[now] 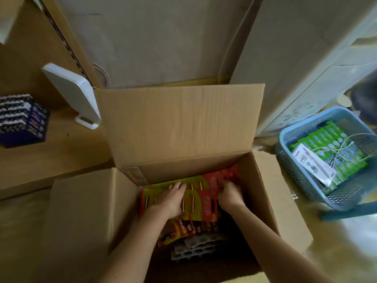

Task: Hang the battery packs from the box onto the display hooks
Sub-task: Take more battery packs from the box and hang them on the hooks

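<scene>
Cardboard box (183, 123), glossy battery packs (201, 194)

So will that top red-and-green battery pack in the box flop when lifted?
Probably fairly stiff: the top battery pack looks like a flat card lying unbent under the left hand. Likely heavy for its thinness, given the rows of cells on it. It may slide, since it rests on other packs.
</scene>
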{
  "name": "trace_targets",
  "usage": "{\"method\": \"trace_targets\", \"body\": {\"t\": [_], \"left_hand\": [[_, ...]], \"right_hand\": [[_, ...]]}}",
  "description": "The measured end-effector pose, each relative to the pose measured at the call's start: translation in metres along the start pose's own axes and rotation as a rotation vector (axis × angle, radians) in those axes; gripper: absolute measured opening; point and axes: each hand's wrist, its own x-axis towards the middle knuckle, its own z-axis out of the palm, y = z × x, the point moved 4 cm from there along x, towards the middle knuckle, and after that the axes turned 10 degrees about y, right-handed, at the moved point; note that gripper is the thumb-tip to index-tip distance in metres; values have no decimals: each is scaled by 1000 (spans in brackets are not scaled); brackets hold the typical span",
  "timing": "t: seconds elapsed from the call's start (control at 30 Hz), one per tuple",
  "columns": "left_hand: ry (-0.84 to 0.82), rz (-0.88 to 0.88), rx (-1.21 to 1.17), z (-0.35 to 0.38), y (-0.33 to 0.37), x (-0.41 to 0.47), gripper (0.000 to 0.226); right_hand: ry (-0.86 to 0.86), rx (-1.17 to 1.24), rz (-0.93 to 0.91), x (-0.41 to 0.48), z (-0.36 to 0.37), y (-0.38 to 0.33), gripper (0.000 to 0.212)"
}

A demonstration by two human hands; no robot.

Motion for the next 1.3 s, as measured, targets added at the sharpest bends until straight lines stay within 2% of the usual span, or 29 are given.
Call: {"method": "trace_targets", "body": {"t": [0.2, 0.33, 0.47, 0.53, 0.6, 0.73, 0.93, 1.1, 1.23, 1.3], "left_hand": [[147, 26, 157, 4, -5, 0, 81], [176, 48, 282, -8, -13, -3, 50], [240, -65, 176, -29, -20, -8, 33], [280, -87, 135, -42, -18, -14, 25], [319, -76, 113, -54, -15, -18, 21], [343, -49, 95, -61, -13, -24, 18], [428, -65, -37, -75, -17, -39, 24], [576, -92, -285, -88, -34, -49, 50], [661, -111, -361, -87, -38, -53, 39], [706, -106, -385, -87, -40, -54, 39]], "right_hand": [[93, 70, 56, 5, 1, 2, 38], [197, 56, 53, -4, 6, 10, 43], [229, 22, -19, -17, 7, 11, 54], [177, 51, 27, -15, 7, 14, 55], [130, 98, 88, -10, 4, 17, 47], [28, 151, 158, -2, 3, 17, 37], [68, 282, 269, -2, 5, 31, 36], [11, 405, 396, -9, 19, 39, 31], [-14, 501, 430, -16, 28, 34, 17], [-54, 577, 424, -18, 35, 30, 20]]}}
